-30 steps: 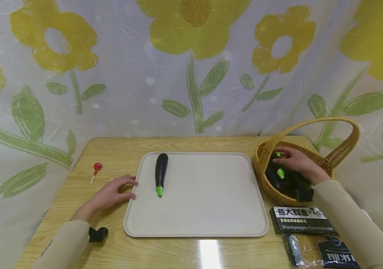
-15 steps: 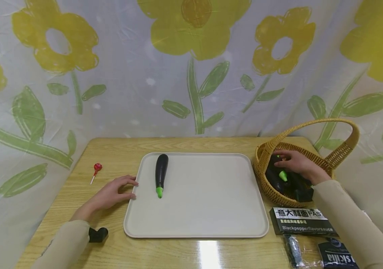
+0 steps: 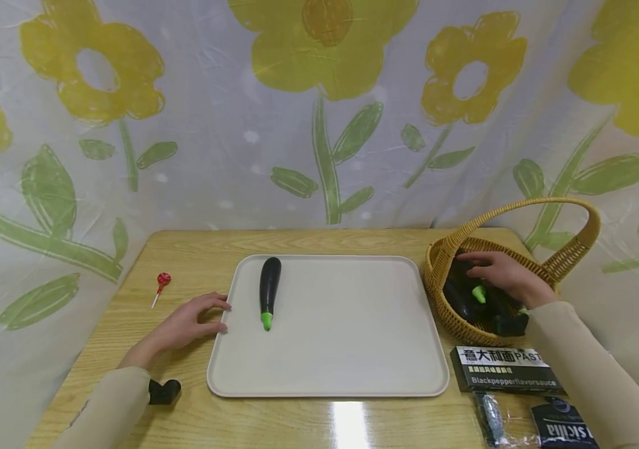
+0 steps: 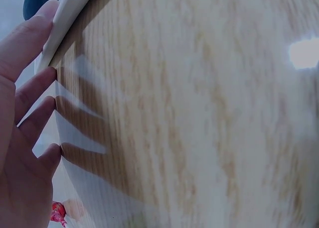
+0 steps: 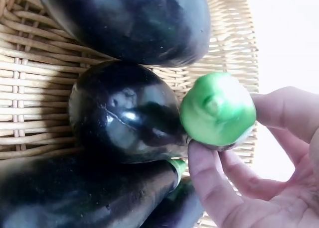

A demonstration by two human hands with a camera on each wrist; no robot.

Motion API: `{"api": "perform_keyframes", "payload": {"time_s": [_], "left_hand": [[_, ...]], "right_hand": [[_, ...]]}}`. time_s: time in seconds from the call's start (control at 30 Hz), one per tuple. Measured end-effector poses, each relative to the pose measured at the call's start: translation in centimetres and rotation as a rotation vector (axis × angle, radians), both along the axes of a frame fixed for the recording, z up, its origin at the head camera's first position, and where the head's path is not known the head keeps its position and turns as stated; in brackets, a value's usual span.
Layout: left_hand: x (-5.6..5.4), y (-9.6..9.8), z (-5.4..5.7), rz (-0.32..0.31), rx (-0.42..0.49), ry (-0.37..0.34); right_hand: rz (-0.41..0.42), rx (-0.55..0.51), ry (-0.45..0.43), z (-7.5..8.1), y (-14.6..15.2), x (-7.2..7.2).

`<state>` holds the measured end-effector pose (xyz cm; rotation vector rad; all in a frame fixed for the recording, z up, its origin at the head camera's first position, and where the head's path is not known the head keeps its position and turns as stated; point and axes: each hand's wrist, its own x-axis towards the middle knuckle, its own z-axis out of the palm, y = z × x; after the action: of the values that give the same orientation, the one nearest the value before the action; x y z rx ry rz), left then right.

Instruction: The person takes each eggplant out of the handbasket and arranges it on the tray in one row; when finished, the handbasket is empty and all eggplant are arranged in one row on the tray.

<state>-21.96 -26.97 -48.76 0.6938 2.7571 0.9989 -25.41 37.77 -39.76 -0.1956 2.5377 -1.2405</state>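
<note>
Deep in the wicker basket (image 3: 465, 328) at the right, my right hand (image 3: 504, 274) holds an eggplant (image 5: 218, 111) by its green-capped end, thumb and fingers around it in the right wrist view. Other dark eggplants (image 5: 124, 111) lie close beside it against the woven wall. My left hand (image 3: 184, 323) rests at the left side of the cream tray (image 3: 353, 368), its fingertips touching the rim. One more eggplant (image 3: 269, 287) lies lengthwise on the tray's left part, green tip towards me.
A red lollipop (image 3: 163, 280) lies on the wooden table left of the tray. Below the basket are a black pasta box (image 3: 507, 371) and a clear-and-black plastic packet (image 3: 563, 421). The basket's tall handle (image 3: 532, 199) arches over my right hand. A flowered curtain (image 3: 212, 156) hangs behind.
My right hand has shifted slightly rightward inside the basket, and a green eggplant cap there has moved a little to the right. The left hand and tray stay put.
</note>
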Motion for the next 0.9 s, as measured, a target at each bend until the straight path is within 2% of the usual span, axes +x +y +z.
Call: {"api": "perform_keyframes", "payload": {"time_s": [0.13, 0.3, 0.43, 0.6, 0.8, 0.9], "left_hand": [[-0.1, 0.0, -0.1, -0.005, -0.001, 0.005], [0.0, 0.0, 0.0, -0.003, 0.008, 0.001], [0.0, 0.0, 0.0, 0.001, 0.008, -0.008], [0.0, 0.0, -0.2, 0.002, 0.009, 0.001], [0.0, 0.0, -0.1, 0.000, 0.010, 0.004], [0.1, 0.0, 0.0, 0.004, 0.015, -0.006]], "right_hand": [[-0.018, -0.021, 0.011, 0.0, 0.3, 0.3], [-0.026, 0.002, 0.040, 0.3, 0.5, 0.8], [-0.049, 0.012, 0.055, 0.6, 0.4, 1.6], [-0.094, -0.019, 0.035, 0.9, 0.1, 3.2], [-0.092, 0.024, 0.077, 1.6, -0.6, 5.5], [-0.084, -0.009, 0.085, 2.0, -1.1, 6.8]]}}
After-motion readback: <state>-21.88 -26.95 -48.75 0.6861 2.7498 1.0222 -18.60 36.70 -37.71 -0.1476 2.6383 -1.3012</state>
